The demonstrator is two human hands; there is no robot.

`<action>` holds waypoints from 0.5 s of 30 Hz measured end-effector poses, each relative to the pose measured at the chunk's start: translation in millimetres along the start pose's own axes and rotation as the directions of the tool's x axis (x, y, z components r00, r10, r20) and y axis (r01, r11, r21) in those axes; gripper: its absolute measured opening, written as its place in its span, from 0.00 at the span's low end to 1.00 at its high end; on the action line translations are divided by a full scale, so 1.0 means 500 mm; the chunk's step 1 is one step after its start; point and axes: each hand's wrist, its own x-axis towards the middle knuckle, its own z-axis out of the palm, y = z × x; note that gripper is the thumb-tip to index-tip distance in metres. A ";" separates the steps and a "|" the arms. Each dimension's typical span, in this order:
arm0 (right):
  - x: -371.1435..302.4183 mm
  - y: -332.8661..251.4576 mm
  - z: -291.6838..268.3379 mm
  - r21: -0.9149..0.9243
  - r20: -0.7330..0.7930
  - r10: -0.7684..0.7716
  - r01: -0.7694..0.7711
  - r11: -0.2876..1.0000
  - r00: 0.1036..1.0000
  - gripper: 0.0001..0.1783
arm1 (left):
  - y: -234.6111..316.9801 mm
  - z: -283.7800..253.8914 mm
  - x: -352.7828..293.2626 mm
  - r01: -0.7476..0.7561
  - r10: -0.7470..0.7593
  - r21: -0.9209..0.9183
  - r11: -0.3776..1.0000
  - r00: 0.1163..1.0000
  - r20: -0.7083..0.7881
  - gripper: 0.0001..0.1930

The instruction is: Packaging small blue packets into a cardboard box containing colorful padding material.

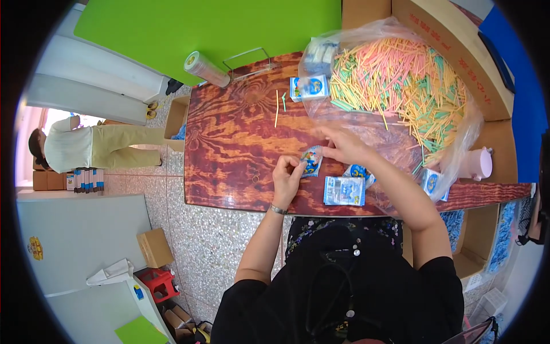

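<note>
Over the reddish wooden table [229, 155], my left hand [286, 179] pinches the lower left edge of a small blue and white printed packet [311, 163]. My right hand [345, 147] is beside the packet's upper right edge, its thumb close against it. The fingers of that hand are slightly blurred and stand apart from the thumb. Nearer me lies a flat pale blue packet [344, 191], with another blue packet [358, 172] partly under my right forearm. A large heap of short, thin yellow, pink and green sticks [395, 77] fills a clear plastic bag to the right.
A cardboard box [458, 51] stands behind the bag. At the back are a blue-white pack [309, 88], a loose yellow stick [277, 109] and a clear cylinder [207, 69]. A pink cup [477, 164] is at the right. Another person [86, 146] stands away left.
</note>
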 end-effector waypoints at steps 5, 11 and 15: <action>0.039 -0.010 -0.027 -0.082 0.026 -0.095 0.097 0.992 0.995 0.09 | 0.006 0.010 0.073 -0.024 0.025 -0.085 0.996 1.000 0.010 0.11; 0.140 0.009 -0.007 -0.163 -0.166 -0.078 0.051 0.985 0.983 0.07 | 0.004 0.003 0.238 -0.087 0.086 -0.027 0.996 0.995 -0.044 0.04; 0.198 0.001 0.027 0.011 -0.034 0.073 -0.072 0.997 0.997 0.16 | 0.018 -0.092 0.251 -0.033 0.038 0.121 0.992 0.998 -0.042 0.05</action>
